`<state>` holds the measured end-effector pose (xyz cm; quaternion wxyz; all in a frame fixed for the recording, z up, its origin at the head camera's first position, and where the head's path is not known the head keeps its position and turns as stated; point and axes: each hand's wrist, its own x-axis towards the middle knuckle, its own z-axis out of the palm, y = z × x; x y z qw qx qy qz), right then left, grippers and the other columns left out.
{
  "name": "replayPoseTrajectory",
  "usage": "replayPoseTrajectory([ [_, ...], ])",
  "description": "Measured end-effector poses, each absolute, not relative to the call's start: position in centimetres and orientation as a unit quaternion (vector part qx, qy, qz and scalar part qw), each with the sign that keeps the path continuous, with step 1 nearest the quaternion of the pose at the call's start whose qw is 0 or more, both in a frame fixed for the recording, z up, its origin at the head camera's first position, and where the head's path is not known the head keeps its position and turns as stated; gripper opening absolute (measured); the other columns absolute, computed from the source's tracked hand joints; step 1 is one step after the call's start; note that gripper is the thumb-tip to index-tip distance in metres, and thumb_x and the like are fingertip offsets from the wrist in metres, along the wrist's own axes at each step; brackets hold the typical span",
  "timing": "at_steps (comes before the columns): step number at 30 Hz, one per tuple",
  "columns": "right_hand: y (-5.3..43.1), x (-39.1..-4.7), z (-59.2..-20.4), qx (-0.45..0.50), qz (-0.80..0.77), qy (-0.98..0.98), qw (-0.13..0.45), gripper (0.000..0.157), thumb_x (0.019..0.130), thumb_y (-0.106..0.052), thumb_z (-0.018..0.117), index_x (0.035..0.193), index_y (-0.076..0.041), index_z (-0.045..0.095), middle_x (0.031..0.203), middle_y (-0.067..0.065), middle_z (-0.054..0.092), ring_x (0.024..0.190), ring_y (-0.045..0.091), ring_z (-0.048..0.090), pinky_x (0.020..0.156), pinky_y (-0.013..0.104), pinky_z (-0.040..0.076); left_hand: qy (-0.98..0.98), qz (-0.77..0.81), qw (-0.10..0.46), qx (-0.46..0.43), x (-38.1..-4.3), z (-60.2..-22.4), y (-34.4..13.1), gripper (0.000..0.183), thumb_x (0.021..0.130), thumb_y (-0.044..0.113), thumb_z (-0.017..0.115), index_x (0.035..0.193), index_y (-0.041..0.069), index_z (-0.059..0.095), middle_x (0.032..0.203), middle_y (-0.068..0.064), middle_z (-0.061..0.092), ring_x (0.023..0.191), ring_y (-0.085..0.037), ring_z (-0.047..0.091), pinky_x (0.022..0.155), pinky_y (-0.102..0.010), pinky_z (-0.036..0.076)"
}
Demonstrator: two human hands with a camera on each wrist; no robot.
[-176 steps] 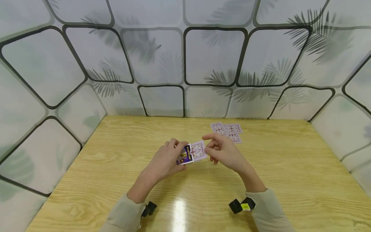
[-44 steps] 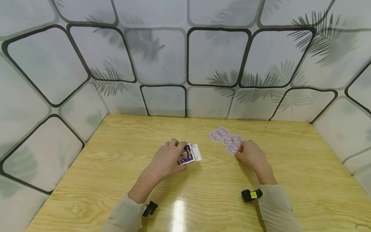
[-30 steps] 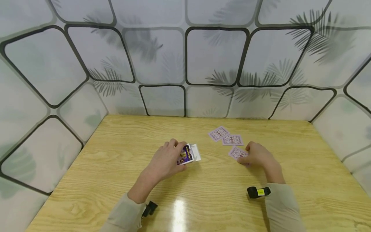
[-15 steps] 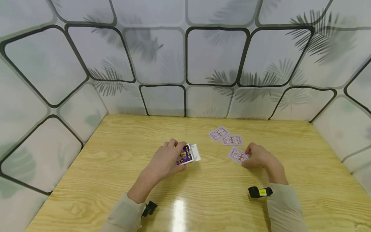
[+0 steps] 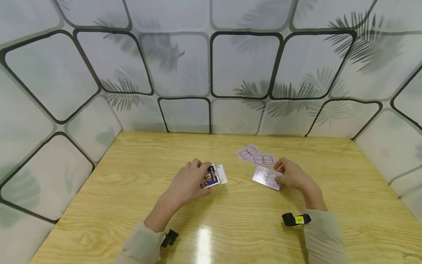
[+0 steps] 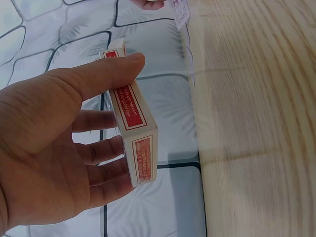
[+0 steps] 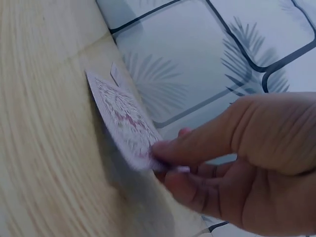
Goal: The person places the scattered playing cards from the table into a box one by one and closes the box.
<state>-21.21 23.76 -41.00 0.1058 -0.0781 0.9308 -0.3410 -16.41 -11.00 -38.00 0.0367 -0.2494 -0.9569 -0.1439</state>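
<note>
My left hand (image 5: 188, 181) grips a playing card box (image 5: 210, 176) between thumb and curled fingers, its white end flap (image 5: 222, 174) folded out to the right. From the left wrist view, the box (image 6: 133, 108) shows a white edge with red panels, with the thumb across it. My right hand (image 5: 295, 176) pinches a purple-patterned playing card (image 5: 266, 177) at its right end. In the right wrist view this card (image 7: 123, 118) is tilted off the wood, a shadow beneath it. Two more face-down cards lie just behind, one at the left (image 5: 248, 152) and one nearer (image 5: 263, 160).
The light wooden table (image 5: 138, 157) carries everything. A patterned cloth wall (image 5: 244, 66) rises at its back and along both sides. Black wrist cameras sit by the left sleeve (image 5: 169, 239) and the right sleeve (image 5: 296, 219).
The right hand has gone from beside the box to the cards at the right, drawn one toward me and lifted it into a tilt. The left hand still holds the box.
</note>
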Motion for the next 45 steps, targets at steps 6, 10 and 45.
replayPoseTrajectory([
  [6,23.7,-21.3,-40.5,-0.097,-0.427,0.897,0.054,0.024,0.090,0.001,0.063,0.111,0.010,0.057,0.100,0.021,0.062,0.077,0.023,0.058,0.062,0.032,0.053,-0.957,-0.143,0.037,-0.250,-16.5,-38.0,-10.9,0.076,0.078,0.033,0.086,0.140,0.007,0.050,0.118,-0.016,0.056,0.097,-0.026,0.056,0.082,-0.042,0.051],
  [10,23.6,-21.3,-40.1,-0.094,-0.457,0.884,0.035,0.018,0.095,-0.002,0.060,0.109,0.010,0.062,0.094,0.018,0.065,0.073,0.020,0.060,0.062,0.032,0.054,-0.957,-0.143,0.037,-0.251,-16.5,-38.0,-10.9,0.076,0.078,0.033,0.086,0.140,0.007,0.050,0.118,-0.017,0.056,0.097,-0.026,0.056,0.082,-0.042,0.051],
  [45,15.5,-17.4,-35.4,-0.231,-0.559,0.795,0.037,0.014,0.093,0.006,0.060,0.106,0.007,0.067,0.095,0.019,0.065,0.064,0.012,0.055,0.056,0.024,0.049,-0.957,-0.137,0.037,-0.253,-16.3,-38.0,-10.9,0.077,0.078,0.035,0.086,0.140,0.006,0.050,0.117,-0.016,0.057,0.097,-0.026,0.057,0.080,-0.040,0.051],
])
